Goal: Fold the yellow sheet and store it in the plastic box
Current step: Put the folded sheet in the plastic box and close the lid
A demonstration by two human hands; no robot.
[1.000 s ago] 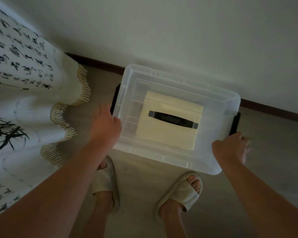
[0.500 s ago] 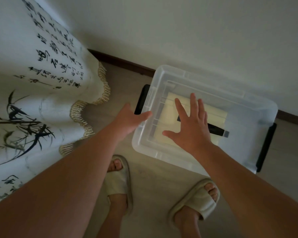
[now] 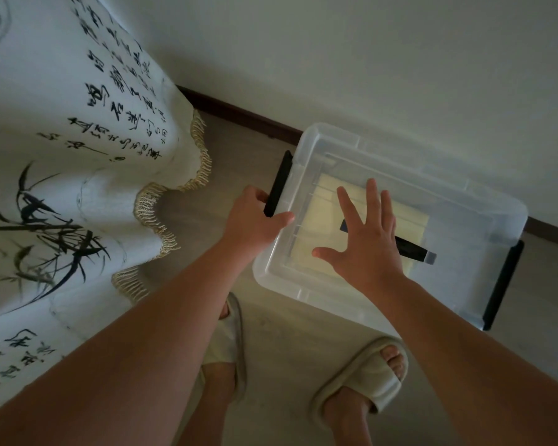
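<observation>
Two feet in pale slippers stand at the bottom. In the middle, the right hand lies flat, fingers spread wide, on the plastic box lid. The left hand grips the box's black clip. The folded yellow sheet is inside. A painted cloth hangs at upper left.

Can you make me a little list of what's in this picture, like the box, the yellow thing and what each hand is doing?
box: clear plastic box on the floor by the wall, lid on
yellow sheet: folded yellow sheet inside, seen through the lid
left hand: left hand gripping the black latch at the box's left end
right hand: right hand spread flat on the lid
nearby: white cloth with black writing, hanging at left
feet: pale slippers
</observation>
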